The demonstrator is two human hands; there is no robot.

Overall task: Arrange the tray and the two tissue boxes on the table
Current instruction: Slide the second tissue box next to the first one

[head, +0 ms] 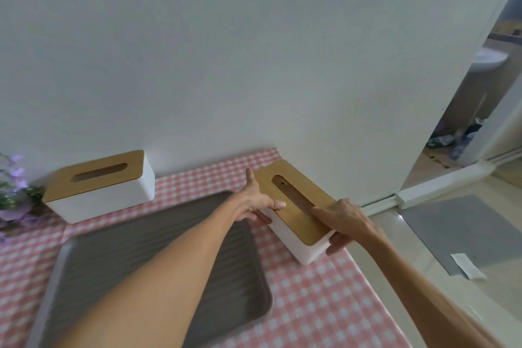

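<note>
I have both hands on the right tissue box at the bench's right edge: left hand spread along its near side, right hand clasping its end. It sits skewed; the tray and other tissue box look placed, so I judge only this one remains.

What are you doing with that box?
A person is holding the right tissue box with both hands: the left hand on its far side, the right hand on its near end. It sits beside the grey tray. The other tissue box stands by the wall.
</note>
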